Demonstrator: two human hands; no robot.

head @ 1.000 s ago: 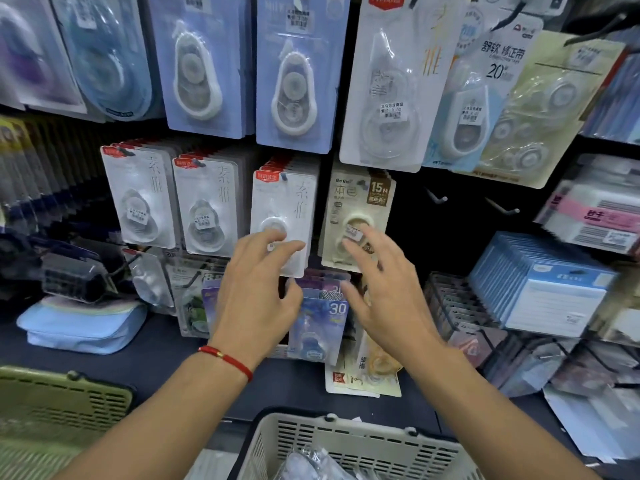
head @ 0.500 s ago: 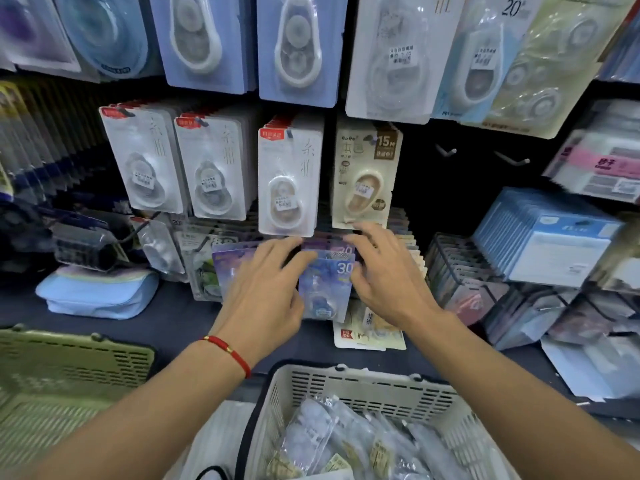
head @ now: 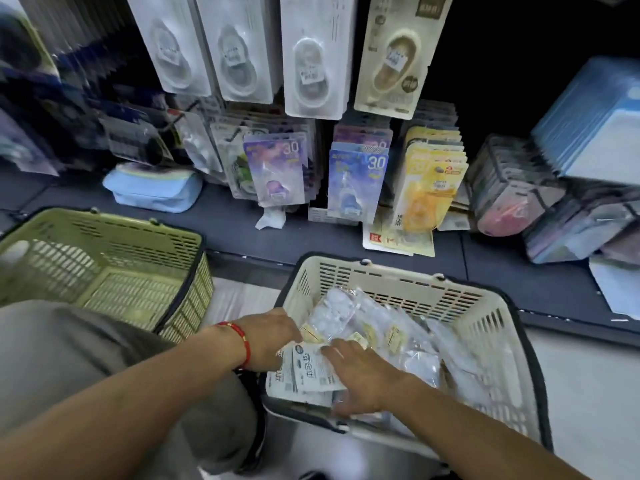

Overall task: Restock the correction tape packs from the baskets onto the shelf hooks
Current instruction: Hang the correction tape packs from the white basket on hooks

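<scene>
Both hands sit inside the cream basket (head: 408,289) at lower centre of the frame. Left hand (head: 268,336), red cord bracelet (head: 240,341) at the wrist, has its fingers buried among the packs; whether it grips one cannot be told. Right hand (head: 360,374) lies flat, fingers straight and spread, pressing on the heap. Correction tape packs (head: 381,327): glossy clear bags and flat printed cards, loosely piled in the slotted plastic basket. One white printed card pack (head: 304,372) lies between the hands. Green basket (head: 114,251), same slotted plastic, at left of the frame. Shelf (head: 225,226), dark and matte, across the middle. Hooks above carry rigid blister cards: white ones (head: 311,57) and one beige (head: 394,53) at top centre, purple (head: 277,168), blue (head: 356,181) and yellow (head: 429,188) below.
</scene>
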